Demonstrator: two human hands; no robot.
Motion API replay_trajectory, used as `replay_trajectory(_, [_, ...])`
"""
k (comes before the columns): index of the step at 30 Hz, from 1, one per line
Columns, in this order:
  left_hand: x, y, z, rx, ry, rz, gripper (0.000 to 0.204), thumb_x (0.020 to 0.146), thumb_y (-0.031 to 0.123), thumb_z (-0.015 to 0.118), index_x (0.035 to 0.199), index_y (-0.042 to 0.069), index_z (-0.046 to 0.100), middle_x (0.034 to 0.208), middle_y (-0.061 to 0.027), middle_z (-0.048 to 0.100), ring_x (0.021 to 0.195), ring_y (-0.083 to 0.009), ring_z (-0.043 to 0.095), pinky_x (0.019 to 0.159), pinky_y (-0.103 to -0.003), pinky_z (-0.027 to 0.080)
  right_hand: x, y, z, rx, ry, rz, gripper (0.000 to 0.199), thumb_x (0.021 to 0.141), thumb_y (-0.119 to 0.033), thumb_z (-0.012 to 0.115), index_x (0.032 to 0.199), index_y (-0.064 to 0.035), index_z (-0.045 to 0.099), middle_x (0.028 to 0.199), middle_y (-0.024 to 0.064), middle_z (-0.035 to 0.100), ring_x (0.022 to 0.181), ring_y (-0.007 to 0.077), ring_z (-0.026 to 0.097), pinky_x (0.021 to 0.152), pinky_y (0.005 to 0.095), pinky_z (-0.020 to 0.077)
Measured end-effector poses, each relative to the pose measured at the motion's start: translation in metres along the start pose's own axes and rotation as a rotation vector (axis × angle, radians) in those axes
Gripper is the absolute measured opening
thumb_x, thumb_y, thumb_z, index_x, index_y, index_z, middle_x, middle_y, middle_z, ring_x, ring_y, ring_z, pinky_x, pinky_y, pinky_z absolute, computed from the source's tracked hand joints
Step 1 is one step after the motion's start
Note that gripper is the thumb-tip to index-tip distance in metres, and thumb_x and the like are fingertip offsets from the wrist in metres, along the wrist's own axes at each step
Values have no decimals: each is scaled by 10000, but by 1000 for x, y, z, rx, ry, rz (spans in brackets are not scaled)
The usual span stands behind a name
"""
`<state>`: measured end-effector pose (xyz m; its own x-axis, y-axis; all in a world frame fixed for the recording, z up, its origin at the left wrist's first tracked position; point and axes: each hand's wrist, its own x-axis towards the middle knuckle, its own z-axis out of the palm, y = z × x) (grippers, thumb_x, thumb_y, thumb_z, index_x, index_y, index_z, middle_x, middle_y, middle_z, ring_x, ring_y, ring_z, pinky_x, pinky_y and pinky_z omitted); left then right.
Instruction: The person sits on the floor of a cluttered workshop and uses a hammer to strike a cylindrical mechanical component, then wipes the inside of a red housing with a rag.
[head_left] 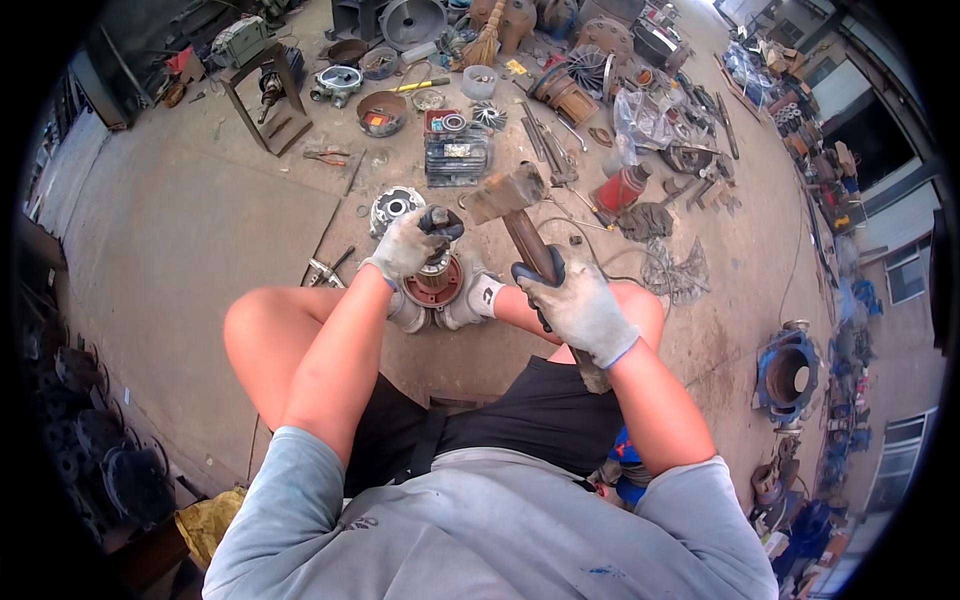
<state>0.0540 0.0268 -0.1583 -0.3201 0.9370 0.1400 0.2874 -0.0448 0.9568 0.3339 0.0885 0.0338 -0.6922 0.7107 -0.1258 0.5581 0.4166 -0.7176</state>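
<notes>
My right hand (585, 305), in a grey glove with dark fingers, is wrapped round the wooden handle of a hammer (503, 193). Its blocky, worn head is raised to the right of my left hand (408, 245). That hand, gloved the same way, has its fingers closed above a motor rotor (436, 272); what they grip is mostly hidden. The rotor stands upright in a red-brown round flange (440, 290) between my feet. Just beyond my left hand lies a silver motor end cover (396, 208) with a round centre opening.
Farther off stands a grey finned motor housing (456, 160), near a rusty bowl (382, 114) and a small fan wheel (489, 116). Pliers (327, 156) lie left of it. To the right are a red bottle jack (620, 190), rods and cables. A blue pump casing (787, 375) is at far right.
</notes>
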Motion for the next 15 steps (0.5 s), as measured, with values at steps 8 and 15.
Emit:
replay_trajectory(8, [4, -20, 3, -303, 52, -34, 196, 905, 47, 718, 1099, 62, 700, 956, -123, 739, 875, -254, 701, 816, -374, 561, 22, -13, 9, 59, -121, 83, 364, 941, -345, 742, 1077, -17, 659, 848, 233, 715, 867, 393, 741, 765, 489, 559])
replay_trajectory(15, [2, 28, 2, 16, 16, -92, 226, 922, 127, 753, 1134, 62, 705, 985, -119, 743, 880, -240, 692, 820, -367, 553, 47, 15, 27, -262, -86, -175, 392, 945, -346, 730, 1094, 8, 655, 888, 284, 713, 911, 484, 708, 797, 523, 556])
